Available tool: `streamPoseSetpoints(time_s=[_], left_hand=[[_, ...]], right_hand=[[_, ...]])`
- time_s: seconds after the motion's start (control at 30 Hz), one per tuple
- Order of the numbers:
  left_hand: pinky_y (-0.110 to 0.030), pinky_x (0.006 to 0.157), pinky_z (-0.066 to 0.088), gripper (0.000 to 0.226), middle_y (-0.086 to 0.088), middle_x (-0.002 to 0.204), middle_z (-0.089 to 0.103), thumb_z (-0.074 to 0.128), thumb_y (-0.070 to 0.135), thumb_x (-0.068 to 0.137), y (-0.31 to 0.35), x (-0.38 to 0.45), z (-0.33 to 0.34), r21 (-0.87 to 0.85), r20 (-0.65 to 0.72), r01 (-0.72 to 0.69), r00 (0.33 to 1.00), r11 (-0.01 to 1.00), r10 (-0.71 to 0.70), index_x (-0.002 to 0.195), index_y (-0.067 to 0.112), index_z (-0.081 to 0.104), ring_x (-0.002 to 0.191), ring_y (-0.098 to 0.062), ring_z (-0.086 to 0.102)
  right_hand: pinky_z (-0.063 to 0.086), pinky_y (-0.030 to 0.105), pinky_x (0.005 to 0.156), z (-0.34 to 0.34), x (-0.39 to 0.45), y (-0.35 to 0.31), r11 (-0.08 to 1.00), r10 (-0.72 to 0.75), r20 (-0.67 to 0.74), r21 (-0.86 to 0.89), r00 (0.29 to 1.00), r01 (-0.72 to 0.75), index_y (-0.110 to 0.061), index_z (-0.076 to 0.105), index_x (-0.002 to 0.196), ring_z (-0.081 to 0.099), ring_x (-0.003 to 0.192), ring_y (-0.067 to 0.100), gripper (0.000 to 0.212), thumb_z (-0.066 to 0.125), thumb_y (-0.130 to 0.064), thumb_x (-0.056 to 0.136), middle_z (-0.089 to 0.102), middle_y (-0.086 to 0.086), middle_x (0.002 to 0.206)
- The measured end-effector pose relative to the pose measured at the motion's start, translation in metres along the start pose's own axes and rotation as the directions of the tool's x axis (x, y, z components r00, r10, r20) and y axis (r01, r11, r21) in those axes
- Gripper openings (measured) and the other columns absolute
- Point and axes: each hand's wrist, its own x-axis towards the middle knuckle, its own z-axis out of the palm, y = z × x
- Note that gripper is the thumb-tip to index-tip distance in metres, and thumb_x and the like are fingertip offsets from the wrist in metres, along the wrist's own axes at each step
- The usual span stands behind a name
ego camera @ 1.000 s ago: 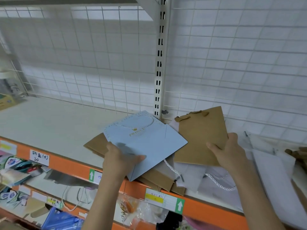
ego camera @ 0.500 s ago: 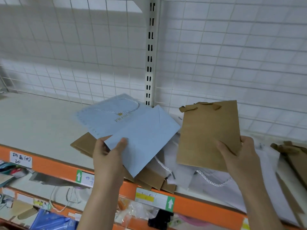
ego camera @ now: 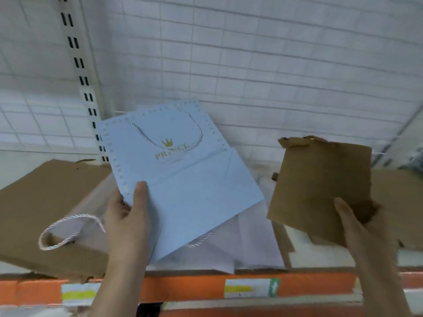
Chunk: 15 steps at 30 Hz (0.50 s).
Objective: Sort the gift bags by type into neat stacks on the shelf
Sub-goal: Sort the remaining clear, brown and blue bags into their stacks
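A flattened light-blue gift bag [ego camera: 183, 179], printed with a gold crown and lettering, is pinched at its lower left corner by the left hand [ego camera: 128, 223], the thumb [ego camera: 140, 197] laid on the face and the fingers hidden behind; it is held tilted above the shelf [ego camera: 29, 154], with most of the bag cantilevered up and to the right of that hand; a small kraft paper bag [ego camera: 320, 179] is gripped at its lower right corner by the right hand [ego camera: 359, 227], thumb in front and fingers curled behind, its twisted handles up and away from the palm; both bags are clear of the shelf and well apart from each other. Below and between the hands a jumble of white bags [ego camera: 247, 243] and larger brown bags [ego camera: 45, 202] is left unsorted, one white rope handle [ego camera: 66, 232] looped just left of the left wrist. A one-corner grip is judged weak: either bag could swivel or slip and drop back into the pile, or over the orange shelf edge [ego camera: 187, 287] near the wrists; the loose rope loop could be snagged by the left hand as it is lowered, dragging the bags beneath it; the blue bag's own cord [ego camera: 194, 133] could catch likewise; if the bags are set down on the mixed heap, types would be mingled and the stack left crooked.
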Motion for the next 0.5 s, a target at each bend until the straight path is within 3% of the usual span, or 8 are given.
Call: streamPoseSetpoints(time_s=[0.1,0.2,0.33,0.5], left_hand=[[-0.027,0.071,0.044,0.017,0.012,0.083,0.064,0.052,0.034,0.092,-0.012,-0.015,0.035,0.062,-0.021,0.044,0.999,0.997,-0.043,0.093,0.020,0.061,0.081,-0.007,0.060],[-0.031,0.075,0.044,0.020,0.010,0.083,0.063,0.053,0.034,0.091,-0.018,-0.034,0.065,0.106,-0.018,0.052,0.999,0.993,-0.051,0.094,0.016,0.061,0.081,-0.013,0.061],[-0.024,0.062,0.042,0.014,0.013,0.076,0.062,0.053,0.031,0.091,-0.022,-0.066,0.100,0.182,-0.006,0.018,1.000,0.983,-0.017,0.082,0.023,0.060,0.073,-0.005,0.058],[-0.025,0.058,0.040,0.018,0.006,0.073,0.059,0.055,0.033,0.090,-0.030,-0.098,0.120,0.230,-0.012,0.056,0.998,0.972,-0.054,0.079,0.019,0.059,0.065,-0.012,0.054]], right_hand=[[0.046,0.044,0.079,-0.031,0.037,0.024,0.996,0.032,0.015,-0.084,0.999,-0.031,-0.009,0.043,0.122,0.056,0.098,0.034,0.059,0.062,-0.048,0.081,0.058,0.014,0.111],[0.044,0.039,0.075,-0.046,0.066,0.042,0.983,-0.008,0.162,-0.178,0.987,0.037,-0.006,0.043,0.126,0.052,0.091,0.028,0.063,0.062,-0.047,0.081,0.057,0.011,0.111],[0.038,0.032,0.072,-0.044,0.090,0.060,0.966,-0.039,0.317,-0.231,0.948,0.117,-0.009,0.043,0.128,0.047,0.087,0.020,0.058,0.062,-0.040,0.083,0.052,0.002,0.104],[0.041,0.030,0.075,-0.031,0.108,0.075,0.936,-0.106,0.352,-0.279,0.930,0.213,-0.005,0.043,0.126,0.051,0.093,0.023,0.056,0.062,-0.038,0.085,0.055,0.012,0.114]])
